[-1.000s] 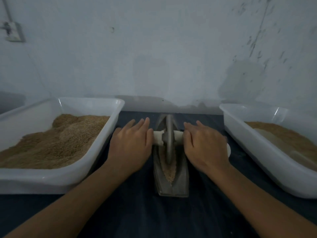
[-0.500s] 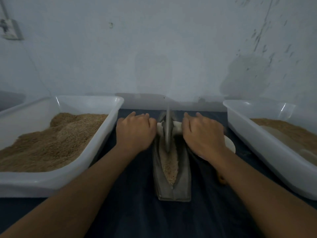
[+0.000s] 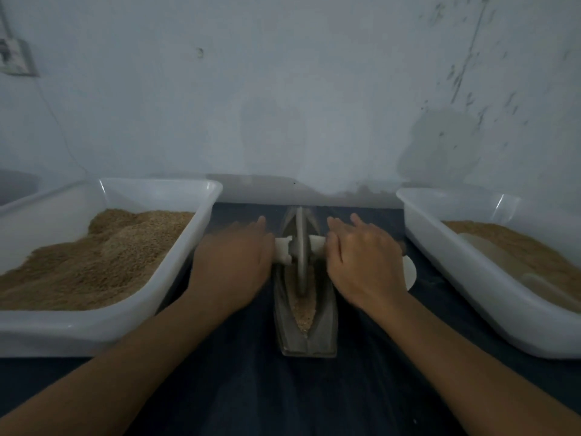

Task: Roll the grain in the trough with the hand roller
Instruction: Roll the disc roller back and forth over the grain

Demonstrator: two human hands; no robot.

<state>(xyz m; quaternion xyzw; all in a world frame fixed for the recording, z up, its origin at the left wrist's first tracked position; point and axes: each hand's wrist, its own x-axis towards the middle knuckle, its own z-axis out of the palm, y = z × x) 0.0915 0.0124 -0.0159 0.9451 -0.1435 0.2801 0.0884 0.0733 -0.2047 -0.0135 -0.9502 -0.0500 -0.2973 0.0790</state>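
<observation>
1. The grain [image 3: 302, 313] lay in the narrow groove of the boat-shaped metal trough [image 3: 323, 322], visible mainly at the near end, where the groove tapers and would keep the kernels under the wheel's track.
2. The hand roller's disc [image 3: 301, 250] stood upright on edge in the groove, at about the middle of the trough, so that its thin rim bore down on the grain.
3. A pale axle handle [image 3: 283, 250] ran crosswise through the disc, giving each hand a purchase on its own side and probably keeping the wheel from tipping.
4. The left hand [image 3: 234, 265] lay palm-down over the left end of the axle, fingers stretched forward and fairly flat; it was blurred, so whether the thumb hooked under cannot be told.
5. The right hand [image 3: 361, 262] pressed likewise on the right end, fingers extended and spread, not wrapped round: a flat palm lets the axle turn beneath it.
6. The trough sat lengthwise on a dark cloth [image 3: 251, 388], running away from the person.
7. A white tub of grain [image 3: 176, 278] stood to the left, another white tub [image 3: 471, 278] to the right, both within reach, perhaps supply and output.
</observation>
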